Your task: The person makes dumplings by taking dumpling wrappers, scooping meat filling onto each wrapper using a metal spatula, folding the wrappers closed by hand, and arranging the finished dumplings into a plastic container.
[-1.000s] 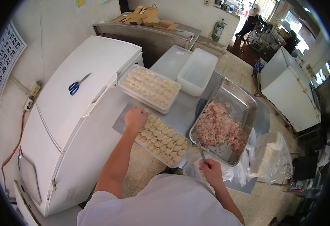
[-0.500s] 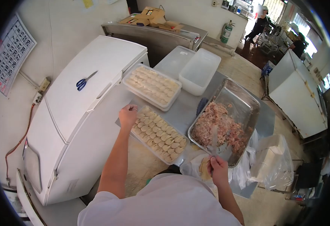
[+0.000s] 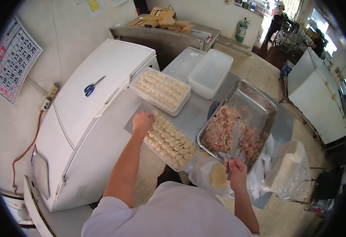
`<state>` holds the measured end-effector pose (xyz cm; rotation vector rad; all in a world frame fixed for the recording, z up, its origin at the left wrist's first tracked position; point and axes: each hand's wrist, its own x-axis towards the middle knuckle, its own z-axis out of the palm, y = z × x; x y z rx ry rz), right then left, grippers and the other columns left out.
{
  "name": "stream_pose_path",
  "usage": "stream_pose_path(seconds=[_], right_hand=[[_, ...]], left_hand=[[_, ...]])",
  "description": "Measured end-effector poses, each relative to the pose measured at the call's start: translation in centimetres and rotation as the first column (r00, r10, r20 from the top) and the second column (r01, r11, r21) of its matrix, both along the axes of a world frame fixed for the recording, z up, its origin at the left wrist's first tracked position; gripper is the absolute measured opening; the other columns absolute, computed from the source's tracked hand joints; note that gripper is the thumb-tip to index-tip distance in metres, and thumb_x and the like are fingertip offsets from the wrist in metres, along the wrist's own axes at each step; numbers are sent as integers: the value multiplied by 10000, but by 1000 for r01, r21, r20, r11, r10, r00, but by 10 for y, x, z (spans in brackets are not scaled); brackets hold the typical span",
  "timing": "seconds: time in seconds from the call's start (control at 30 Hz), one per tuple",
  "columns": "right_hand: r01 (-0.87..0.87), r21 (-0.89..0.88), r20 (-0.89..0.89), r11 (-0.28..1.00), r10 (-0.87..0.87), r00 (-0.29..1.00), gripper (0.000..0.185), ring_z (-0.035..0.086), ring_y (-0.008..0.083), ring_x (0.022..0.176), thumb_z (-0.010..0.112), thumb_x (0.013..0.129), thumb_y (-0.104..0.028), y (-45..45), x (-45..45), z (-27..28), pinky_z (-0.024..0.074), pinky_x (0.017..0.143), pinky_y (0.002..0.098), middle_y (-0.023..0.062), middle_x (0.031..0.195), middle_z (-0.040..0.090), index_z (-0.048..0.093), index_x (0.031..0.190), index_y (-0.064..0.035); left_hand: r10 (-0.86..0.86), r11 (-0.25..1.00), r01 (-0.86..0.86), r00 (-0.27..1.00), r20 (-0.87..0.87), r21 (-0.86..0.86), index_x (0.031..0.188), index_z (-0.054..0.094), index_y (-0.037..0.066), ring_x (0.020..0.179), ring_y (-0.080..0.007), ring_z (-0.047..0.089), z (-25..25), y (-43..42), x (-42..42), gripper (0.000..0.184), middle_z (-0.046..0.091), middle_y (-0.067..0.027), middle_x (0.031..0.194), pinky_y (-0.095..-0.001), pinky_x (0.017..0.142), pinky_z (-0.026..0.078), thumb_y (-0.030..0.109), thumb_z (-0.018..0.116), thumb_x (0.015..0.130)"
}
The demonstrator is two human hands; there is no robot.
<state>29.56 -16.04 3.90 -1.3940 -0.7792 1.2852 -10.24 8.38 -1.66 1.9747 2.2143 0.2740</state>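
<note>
At the far left corner of a tray of folded dumplings (image 3: 172, 144), my left hand (image 3: 143, 121) is closed, with its fingertips too small to tell what they hold. My right hand (image 3: 237, 170) grips the handle of a flat metal spatula (image 3: 235, 138), whose blade reaches over pinkish minced filling (image 3: 220, 128) in a steel pan (image 3: 259, 98). Round dough wrappers (image 3: 218, 176) lie on plastic just left of my right hand. A second container of dumplings (image 3: 161, 90) sits beyond the tray.
Blue scissors (image 3: 90, 90) lie on the white freezer (image 3: 102, 63) at left. An empty plastic tub (image 3: 210, 75) and a lid (image 3: 182, 63) stand behind. Bagged wrappers (image 3: 285, 168) are at right. A person (image 3: 276, 21) and another person (image 3: 318, 42) are far off.
My left hand moved away from the tray's corner, then back to it. My right hand moved right with the spatula, and the wrappers beside it came into view.
</note>
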Motion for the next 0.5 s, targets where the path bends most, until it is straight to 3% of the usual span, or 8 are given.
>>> stream_pose_path(seconds=[0.1, 0.2, 0.3, 0.4, 0.5], right_hand=[[35, -17, 22, 999, -35, 999, 247, 526, 87, 664, 572, 1058, -180, -2, -18, -7, 440, 614, 252, 18, 797, 625, 693, 989, 24], [89, -47, 74, 995, -85, 994, 236, 530, 102, 649, 560, 1055, -164, 3, -38, -17, 447, 602, 259, 41, 800, 624, 685, 999, 29], [137, -70, 120, 988, -128, 985, 226, 528, 98, 642, 559, 1055, -155, 14, -71, -22, 448, 594, 255, 37, 806, 626, 683, 1000, 26], [160, -82, 172, 984, -145, 974, 214, 528, 95, 640, 562, 1053, -149, 37, -117, -16, 448, 590, 254, 31, 806, 624, 682, 1010, 22], [142, -77, 158, 987, -128, 979, 203, 532, 97, 644, 558, 1053, -142, 60, -159, -13, 449, 589, 257, 25, 797, 615, 683, 1024, 15]], left_hand=[[85, 976, -54, 986, 143, -213, 1031, 801, 150, 1066, -325, 669, 19, 10, -6, 230, 727, -142, 1134, -450, 904, 540, 253, 614, 944], [84, 996, -81, 878, 472, -25, 1053, 788, 105, 1120, -334, 658, 18, 17, -40, 211, 726, -174, 1153, -444, 936, 530, 202, 647, 929], [-139, 989, 107, 904, 405, 100, 1246, 699, 46, 1244, -376, 592, 12, 22, -73, 348, 671, -201, 1292, -446, 1039, 481, 159, 661, 919], [-538, 820, 482, 832, 131, 310, 1434, 526, 0, 1376, -416, 475, -11, 7, -90, 551, 529, -198, 1487, -482, 1156, 375, 211, 649, 940], [-664, 745, 667, 743, 85, -1, 1526, 388, -11, 1491, -419, 317, -8, -12, -90, 663, 348, -188, 1621, -552, 1221, 252, 273, 616, 972]])
